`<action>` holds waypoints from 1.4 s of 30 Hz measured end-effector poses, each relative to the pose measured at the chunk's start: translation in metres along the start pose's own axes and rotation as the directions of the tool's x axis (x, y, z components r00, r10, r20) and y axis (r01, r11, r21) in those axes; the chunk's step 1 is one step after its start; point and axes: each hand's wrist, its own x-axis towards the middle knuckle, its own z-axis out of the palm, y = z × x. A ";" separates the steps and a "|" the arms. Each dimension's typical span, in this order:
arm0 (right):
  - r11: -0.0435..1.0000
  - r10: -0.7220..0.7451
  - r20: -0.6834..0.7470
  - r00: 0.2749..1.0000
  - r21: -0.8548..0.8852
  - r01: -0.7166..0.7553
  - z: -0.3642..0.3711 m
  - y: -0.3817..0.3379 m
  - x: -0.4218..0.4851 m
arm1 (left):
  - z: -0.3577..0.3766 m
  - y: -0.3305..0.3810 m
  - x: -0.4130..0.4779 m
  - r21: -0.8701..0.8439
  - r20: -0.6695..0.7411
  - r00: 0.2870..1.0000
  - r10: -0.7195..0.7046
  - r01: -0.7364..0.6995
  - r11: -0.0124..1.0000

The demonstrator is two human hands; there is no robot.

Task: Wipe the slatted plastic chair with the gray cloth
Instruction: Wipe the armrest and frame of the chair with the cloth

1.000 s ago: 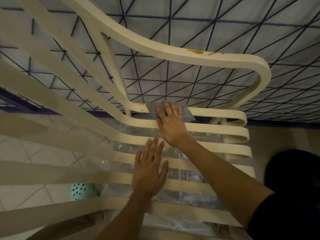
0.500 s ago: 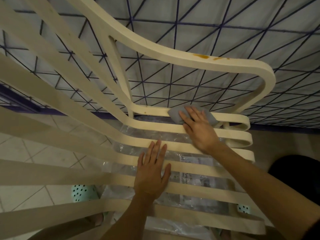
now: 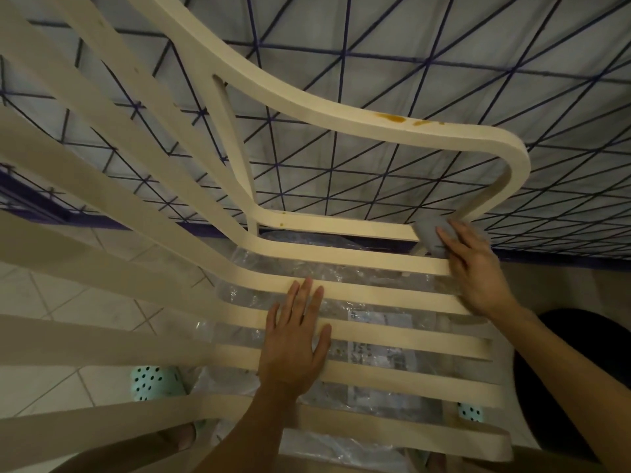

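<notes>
The right hand's fingers (image 3: 459, 245) lie nearly straight, only lightly bent, pressing the crumpled gray cloth (image 3: 428, 237) flat. They do not curl round it. The cloth sits at the far right corner of the cream slatted plastic chair (image 3: 358, 262), on the end of the farthest seat slat, touching the foot of the looping armrest (image 3: 512, 155) where it bends down to the seat. The right hand (image 3: 478, 271) itself covers the right ends of the next two slats, close to the seat's outer edge, with little slat beyond it on that side.

The left hand (image 3: 297, 339) holds nothing. It lies palm down with straight, slightly spread fingers (image 3: 302, 298) across three middle slats, well apart from the cloth. Bare slat runs between the two hands and off to the left, where the slats curve up into the backrest.

An orange stain (image 3: 392, 118) marks the armrest's top edge. Through the open gaps shows crinkled clear plastic sheeting (image 3: 273, 264) — beneath it, pale floor tiles (image 3: 85, 302). A mint-green perforated clog (image 3: 153, 382) is visible lower left. Behind the chair hangs a pale sheet crossed by dark blue lines (image 3: 392, 39).
</notes>
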 end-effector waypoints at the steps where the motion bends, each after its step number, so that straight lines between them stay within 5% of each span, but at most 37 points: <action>1: 0.999 0.030 -0.011 1.000 0.022 -0.029 0.001 0.002 -0.002 | 0.000 0.000 0.000 0.005 -0.004 1.000 0.000 0.000 1.000; 9: 0.958 0.263 -0.064 0.963 -0.104 -0.268 0.032 -0.055 0.017 | -0.001 0.000 0.000 0.000 -0.010 1.000 -0.007 0.007 1.000; 16: 0.959 0.036 0.032 0.999 -0.283 -0.025 0.080 -0.112 0.035 | -0.001 0.002 -0.001 -0.030 0.002 1.000 0.000 0.000 1.000; 28: 0.963 -0.195 0.264 0.945 -0.130 0.235 0.131 -0.229 0.086 | -0.001 0.002 0.001 -0.036 0.030 0.999 -0.017 0.018 0.999; 33: 0.987 -0.148 0.235 0.961 -0.024 0.158 0.139 -0.274 0.103 | -0.005 0.002 0.001 0.044 0.053 0.998 0.019 -0.022 0.999; 39: 0.969 -0.232 0.207 0.950 -0.037 0.244 0.137 -0.260 0.108 | -0.005 0.005 0.000 0.013 0.054 0.998 -0.026 0.025 1.000; 42: 0.972 -0.222 0.267 0.938 0.136 0.191 0.127 -0.231 0.124 | -0.005 0.004 0.002 -0.014 0.046 0.998 -0.032 0.033 0.999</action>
